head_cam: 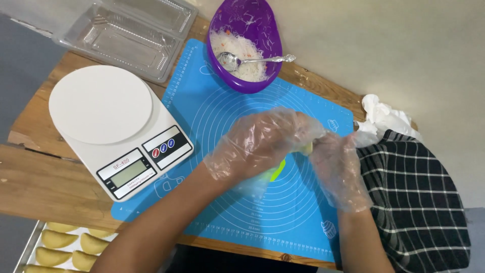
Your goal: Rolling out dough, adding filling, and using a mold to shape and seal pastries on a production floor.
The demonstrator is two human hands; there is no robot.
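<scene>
Dough piece (307, 147) pinched between both gloved hands, left (262, 144), right (339, 169), mid blue mat (212, 106); edges clear.

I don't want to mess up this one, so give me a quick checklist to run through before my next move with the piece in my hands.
1. Gloves on left hand and right hand: ok.
2. Both hands closed around the yellowish-green piece: ok; its shape: cannot tell.
3. Hands over the blue mat: ok.
4. Filling left in purple bowl, spoon inside: ok.
5. Tray of folded pastries has free room: cannot tell.
6. Scale platform bare: ok.
</scene>
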